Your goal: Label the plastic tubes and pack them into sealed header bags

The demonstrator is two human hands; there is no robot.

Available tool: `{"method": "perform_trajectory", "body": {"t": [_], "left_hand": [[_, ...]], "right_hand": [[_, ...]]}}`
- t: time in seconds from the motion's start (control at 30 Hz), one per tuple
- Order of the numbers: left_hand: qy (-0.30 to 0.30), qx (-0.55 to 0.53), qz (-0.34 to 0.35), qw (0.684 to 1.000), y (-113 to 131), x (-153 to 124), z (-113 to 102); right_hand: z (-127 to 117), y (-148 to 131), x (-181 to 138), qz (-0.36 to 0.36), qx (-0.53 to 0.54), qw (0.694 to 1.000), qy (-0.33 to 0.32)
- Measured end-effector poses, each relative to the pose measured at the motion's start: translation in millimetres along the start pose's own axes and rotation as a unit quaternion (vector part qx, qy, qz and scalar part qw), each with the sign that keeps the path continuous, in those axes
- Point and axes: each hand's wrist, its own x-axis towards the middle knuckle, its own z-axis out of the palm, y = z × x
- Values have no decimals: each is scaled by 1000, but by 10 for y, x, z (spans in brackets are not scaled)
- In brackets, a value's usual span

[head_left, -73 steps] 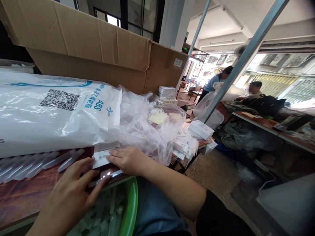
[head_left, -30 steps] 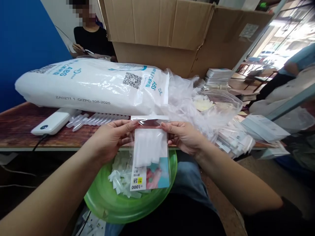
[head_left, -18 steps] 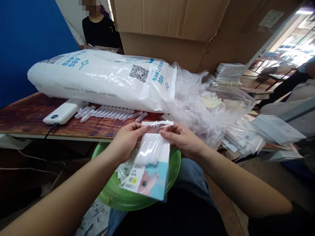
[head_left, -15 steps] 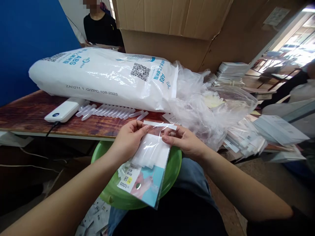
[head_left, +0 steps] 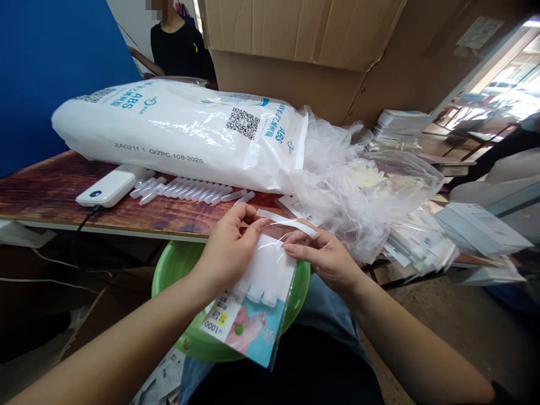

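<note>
Between my two hands is a clear plastic packet [head_left: 258, 331] with a printed card and several translucent white tubes inside. My left hand [head_left: 231, 241] pinches its upper left edge between thumb and curled fingers. My right hand [head_left: 323, 253] grips the upper right edge, thumb in front. A white strip [head_left: 287, 221] runs along the packet's top flap, bent slightly between the hands. Below the packet is a green basin [head_left: 169, 270], partly hidden by it and by my left forearm. A row of translucent nail-shaped pieces [head_left: 194, 190] lies on the table beyond my hands.
A large white ABS sack [head_left: 177, 135] lies across the wooden table [head_left: 50, 185]. A white power bank [head_left: 110, 185] with a cable sits at left. Crumpled clear plastic [head_left: 346, 197] and packets [head_left: 426, 242] are at right. Another person [head_left: 177, 50] is behind, beside cardboard [head_left: 295, 34].
Both hands have shifted slightly right with the packet, still gripping it. The white strip on its flap is now more bent and tilted. The other person's arm has moved.
</note>
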Motion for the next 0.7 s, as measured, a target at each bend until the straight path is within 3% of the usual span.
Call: {"method": "perform_trajectory", "body": {"t": [0.27,0.4,0.53,0.7], "left_hand": [[-15,13,35,999,48,31,93],[-25,19,47,998,92,72,81],[15,38,65,997,135,108,64],[61,5,75,995,129,208,86]], "right_hand": [[-69,-62,16,-43,19,998,-45],[-18,-142,51,-89,-43,991,-87],[70,-144,77,-84,-48,995,2],[46,-91,165,-7,96,987,129]]}}
